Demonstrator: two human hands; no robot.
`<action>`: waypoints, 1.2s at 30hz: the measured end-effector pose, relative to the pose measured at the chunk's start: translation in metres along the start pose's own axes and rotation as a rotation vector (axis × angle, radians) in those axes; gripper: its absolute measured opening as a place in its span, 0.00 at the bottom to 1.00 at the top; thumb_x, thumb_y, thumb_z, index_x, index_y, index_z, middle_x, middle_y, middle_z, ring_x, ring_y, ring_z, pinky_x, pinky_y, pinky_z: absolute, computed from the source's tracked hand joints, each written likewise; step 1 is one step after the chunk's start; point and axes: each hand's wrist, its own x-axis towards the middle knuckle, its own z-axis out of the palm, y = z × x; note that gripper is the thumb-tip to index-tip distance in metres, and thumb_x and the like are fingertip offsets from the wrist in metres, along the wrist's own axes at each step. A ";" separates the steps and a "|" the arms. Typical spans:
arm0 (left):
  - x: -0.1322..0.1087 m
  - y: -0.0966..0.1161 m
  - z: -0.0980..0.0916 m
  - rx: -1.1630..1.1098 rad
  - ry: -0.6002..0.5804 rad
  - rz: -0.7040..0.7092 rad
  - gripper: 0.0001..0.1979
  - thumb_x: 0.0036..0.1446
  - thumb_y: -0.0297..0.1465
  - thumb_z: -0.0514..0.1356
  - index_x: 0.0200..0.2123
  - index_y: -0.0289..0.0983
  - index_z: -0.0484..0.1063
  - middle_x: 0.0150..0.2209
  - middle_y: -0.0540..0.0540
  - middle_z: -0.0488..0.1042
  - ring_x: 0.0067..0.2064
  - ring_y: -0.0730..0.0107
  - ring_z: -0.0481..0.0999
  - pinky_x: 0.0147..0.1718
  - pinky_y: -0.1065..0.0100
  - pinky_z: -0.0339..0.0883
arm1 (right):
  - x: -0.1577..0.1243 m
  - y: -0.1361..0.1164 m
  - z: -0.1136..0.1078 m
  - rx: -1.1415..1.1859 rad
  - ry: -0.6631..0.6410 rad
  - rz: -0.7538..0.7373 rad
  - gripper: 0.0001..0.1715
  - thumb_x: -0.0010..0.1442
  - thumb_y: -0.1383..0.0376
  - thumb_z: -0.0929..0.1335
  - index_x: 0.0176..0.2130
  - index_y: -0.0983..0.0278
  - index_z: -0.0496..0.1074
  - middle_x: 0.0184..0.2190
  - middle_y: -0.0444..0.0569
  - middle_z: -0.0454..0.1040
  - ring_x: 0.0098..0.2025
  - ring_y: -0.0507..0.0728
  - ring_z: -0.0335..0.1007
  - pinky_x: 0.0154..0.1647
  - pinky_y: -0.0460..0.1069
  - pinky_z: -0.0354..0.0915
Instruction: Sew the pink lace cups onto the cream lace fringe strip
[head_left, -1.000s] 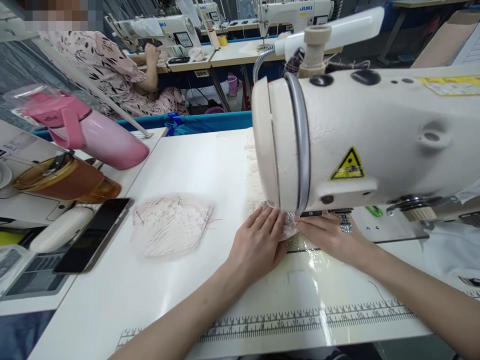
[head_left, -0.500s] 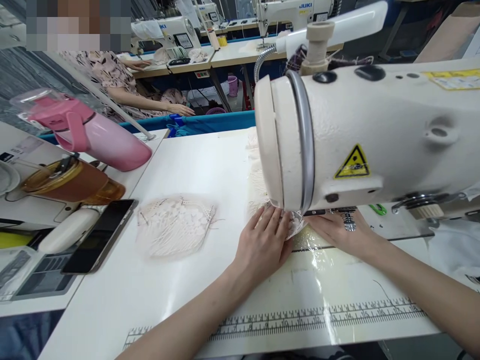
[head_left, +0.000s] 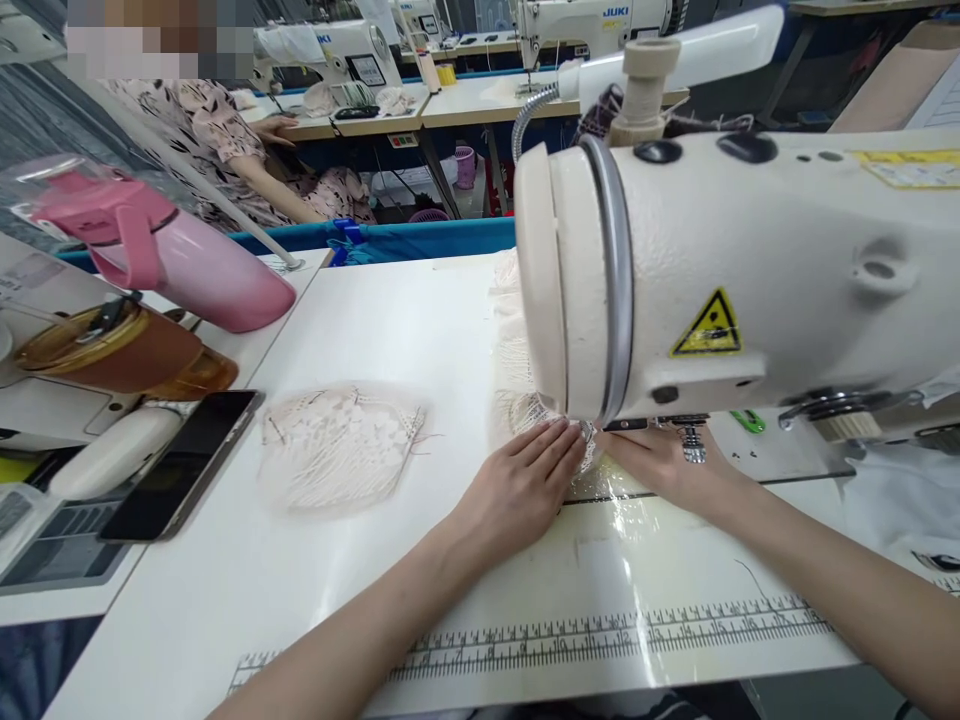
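My left hand (head_left: 525,480) lies flat on pale lace fabric (head_left: 516,385) beside the head of a white sewing machine (head_left: 750,270), its fingers stretched out. Just right of it, my right hand (head_left: 675,465) reaches under the machine head, near the presser foot; its fingertips are partly hidden, and whether they pinch the fabric cannot be made out. A strip of the lace runs back along the left side of the machine head. A second lace piece (head_left: 341,448) with loose threads lies on the white table (head_left: 450,580), left of my left hand.
At the left are a pink bottle (head_left: 195,265), a brown cup (head_left: 112,350) and a black phone (head_left: 184,465). A green tool (head_left: 748,421) lies behind my right hand. A printed ruler (head_left: 555,640) runs along the front edge. Across the way sits a person (head_left: 217,150) near other machines.
My left hand has shifted slightly, its fingers still over the lace. The view has moved a little. The person opposite has drawn an outstretched hand back.
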 end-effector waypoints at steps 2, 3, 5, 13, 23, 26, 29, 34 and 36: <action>-0.001 -0.004 -0.003 -0.013 -0.025 -0.001 0.18 0.65 0.25 0.48 0.53 0.28 0.69 0.54 0.39 0.72 0.57 0.60 0.70 0.56 0.59 0.67 | -0.004 -0.001 0.006 -0.068 -0.009 -0.022 0.22 0.63 0.72 0.61 0.52 0.55 0.71 0.42 0.43 0.77 0.38 0.52 0.72 0.39 0.48 0.67; -0.002 -0.006 -0.005 -0.016 -0.035 -0.001 0.18 0.65 0.25 0.47 0.53 0.28 0.69 0.54 0.39 0.72 0.57 0.60 0.70 0.56 0.59 0.68 | -0.006 -0.002 0.008 -0.112 -0.014 -0.045 0.23 0.63 0.73 0.61 0.52 0.55 0.70 0.43 0.44 0.77 0.39 0.52 0.72 0.40 0.48 0.67; -0.002 -0.008 -0.006 -0.010 -0.038 0.006 0.18 0.64 0.24 0.47 0.52 0.28 0.70 0.54 0.39 0.72 0.57 0.59 0.70 0.56 0.59 0.68 | -0.007 -0.005 0.011 -0.214 -0.018 -0.133 0.22 0.62 0.75 0.62 0.52 0.58 0.70 0.44 0.45 0.77 0.41 0.52 0.71 0.42 0.48 0.65; -0.001 -0.002 -0.003 0.086 -0.009 0.000 0.17 0.63 0.21 0.47 0.49 0.25 0.71 0.52 0.35 0.73 0.55 0.57 0.72 0.55 0.59 0.68 | 0.003 -0.020 0.010 -0.280 0.114 -0.221 0.16 0.65 0.75 0.59 0.41 0.61 0.73 0.41 0.39 0.78 0.43 0.49 0.70 0.44 0.49 0.58; -0.001 0.002 0.001 0.136 -0.042 -0.059 0.17 0.63 0.21 0.47 0.50 0.25 0.70 0.53 0.35 0.72 0.56 0.57 0.71 0.54 0.58 0.68 | 0.001 -0.016 0.013 -0.215 0.071 -0.226 0.15 0.62 0.76 0.61 0.43 0.63 0.72 0.42 0.39 0.78 0.43 0.49 0.70 0.43 0.48 0.59; 0.000 0.005 0.003 0.165 -0.034 -0.075 0.17 0.62 0.21 0.49 0.50 0.24 0.70 0.53 0.33 0.72 0.56 0.55 0.72 0.53 0.58 0.69 | 0.000 -0.015 0.014 -0.218 0.058 -0.214 0.16 0.63 0.76 0.60 0.45 0.63 0.71 0.43 0.40 0.77 0.43 0.50 0.70 0.41 0.48 0.59; 0.002 0.009 0.005 0.194 -0.013 -0.101 0.16 0.61 0.22 0.50 0.49 0.24 0.71 0.53 0.33 0.72 0.55 0.54 0.73 0.51 0.58 0.70 | -0.002 -0.012 0.016 -0.209 0.032 -0.207 0.16 0.62 0.76 0.60 0.46 0.64 0.70 0.44 0.42 0.77 0.42 0.50 0.69 0.37 0.48 0.59; 0.003 0.014 0.004 0.203 -0.002 -0.153 0.16 0.61 0.23 0.50 0.48 0.24 0.71 0.52 0.33 0.73 0.55 0.54 0.73 0.51 0.58 0.70 | -0.004 -0.008 0.019 -0.192 0.004 -0.200 0.17 0.61 0.78 0.61 0.46 0.65 0.70 0.42 0.44 0.77 0.41 0.49 0.69 0.37 0.47 0.61; 0.004 0.015 0.003 0.189 -0.012 -0.172 0.16 0.62 0.24 0.50 0.49 0.25 0.71 0.52 0.33 0.73 0.55 0.54 0.72 0.51 0.58 0.70 | -0.006 -0.006 0.020 -0.192 0.001 -0.197 0.18 0.61 0.78 0.61 0.47 0.64 0.70 0.43 0.45 0.77 0.42 0.50 0.69 0.38 0.47 0.62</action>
